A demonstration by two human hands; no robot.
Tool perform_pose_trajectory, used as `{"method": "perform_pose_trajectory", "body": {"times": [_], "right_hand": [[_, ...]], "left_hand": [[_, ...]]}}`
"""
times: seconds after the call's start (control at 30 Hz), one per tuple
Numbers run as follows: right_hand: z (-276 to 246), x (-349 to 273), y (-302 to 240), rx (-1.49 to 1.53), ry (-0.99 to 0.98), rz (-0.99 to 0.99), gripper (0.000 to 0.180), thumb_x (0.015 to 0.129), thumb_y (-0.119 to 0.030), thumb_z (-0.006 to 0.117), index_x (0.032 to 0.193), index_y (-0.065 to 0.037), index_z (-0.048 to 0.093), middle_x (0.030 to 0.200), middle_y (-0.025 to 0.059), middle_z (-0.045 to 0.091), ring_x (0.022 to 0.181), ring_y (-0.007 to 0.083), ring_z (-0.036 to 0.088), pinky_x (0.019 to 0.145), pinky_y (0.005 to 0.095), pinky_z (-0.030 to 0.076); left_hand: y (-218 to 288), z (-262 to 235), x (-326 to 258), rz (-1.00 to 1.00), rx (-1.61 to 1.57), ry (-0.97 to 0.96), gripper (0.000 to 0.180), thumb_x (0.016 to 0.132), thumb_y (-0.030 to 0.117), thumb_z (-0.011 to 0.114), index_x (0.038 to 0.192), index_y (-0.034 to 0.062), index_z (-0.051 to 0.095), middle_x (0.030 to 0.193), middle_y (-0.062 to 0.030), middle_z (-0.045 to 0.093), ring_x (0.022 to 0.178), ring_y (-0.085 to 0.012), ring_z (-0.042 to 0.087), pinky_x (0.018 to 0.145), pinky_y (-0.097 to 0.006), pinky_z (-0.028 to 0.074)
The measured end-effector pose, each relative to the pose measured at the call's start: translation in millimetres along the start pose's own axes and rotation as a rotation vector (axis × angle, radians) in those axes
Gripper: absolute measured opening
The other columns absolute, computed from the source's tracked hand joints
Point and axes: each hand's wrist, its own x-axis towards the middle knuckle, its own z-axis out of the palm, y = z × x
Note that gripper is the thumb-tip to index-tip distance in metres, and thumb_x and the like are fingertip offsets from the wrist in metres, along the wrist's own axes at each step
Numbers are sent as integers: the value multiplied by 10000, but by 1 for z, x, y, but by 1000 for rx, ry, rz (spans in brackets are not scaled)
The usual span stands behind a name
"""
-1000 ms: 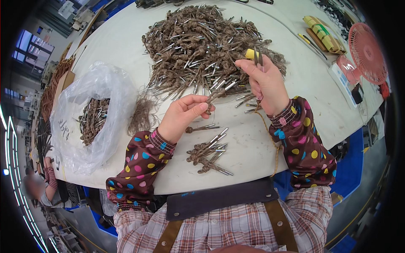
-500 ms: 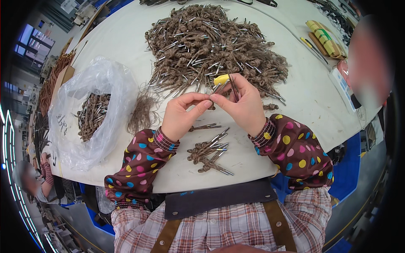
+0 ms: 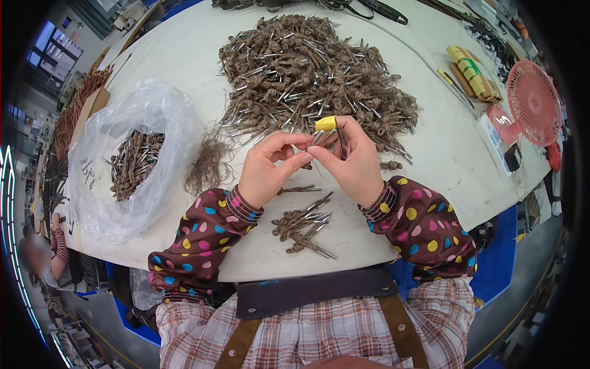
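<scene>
My left hand (image 3: pixel 267 165) and my right hand (image 3: pixel 354 161) meet above the near side of a big pile of knotted brown cords (image 3: pixel 307 80) with silvery metal tips. Between thumbs and fingertips, both hands pinch one such cord, mostly hidden by the fingers. Yellow tape (image 3: pixel 326 123) wraps a finger of my right hand. A slim dark tool (image 3: pixel 342 142), perhaps thread snips, is tucked in that same hand. Closer to me lies a small group of finished-looking knotted cords (image 3: pixel 302 224), their metal tips pointing right. Another cord (image 3: pixel 299 189) rests just beyond it.
On the left stands an open clear plastic bag (image 3: pixel 175 141) with knotted cords inside. Loose brown thread (image 3: pixel 209 161) lies beside it. A pink fan (image 3: pixel 534 103), a yellow-wrapped bundle (image 3: pixel 473 71) and a cutter (image 3: pixel 453 85) are at the right. Another person (image 3: pixel 55 261) sits far left.
The view has shifted slightly, and the blurred fan at the right now shows sharply. Both hands stay together at the cord, with only small finger movements.
</scene>
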Motion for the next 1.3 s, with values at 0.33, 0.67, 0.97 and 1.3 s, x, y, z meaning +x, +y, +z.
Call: {"method": "perform_pose_trajectory", "body": {"times": [0.33,0.67,0.97,1.3], "right_hand": [[-2,2,-2,180,-3,69,344,795,-52,682,1069,-32,476,831,-43,553,588,-14,366,500,156,298],[-23,10,1,112,48,126,316,808,-62,659,1061,-29,473,806,-36,531,638,-6,434,553,155,366],[-7,1,-5,3,-48,66,337,802,-54,662,1081,-35,473,805,-42,528,600,-5,391,521,154,325],[-19,11,-9,279,-182,291,427,808,-90,681,1159,-31,444,891,4,516,665,34,475,596,180,413]], "left_hand": [[-14,-14,4,-282,-598,-23,150,922,203,552,945,55,544,918,-4,574,735,-66,519,720,-247,473],[8,-39,14,24,434,205,170,916,149,541,993,0,571,896,-47,592,833,-139,556,722,-261,445],[7,-9,1,-92,291,-129,211,860,169,620,999,18,667,850,-89,646,756,-142,585,692,-273,457],[-2,-11,-4,-121,-211,-184,109,921,84,532,973,-11,540,988,-124,641,816,-128,625,727,-232,493]]}}
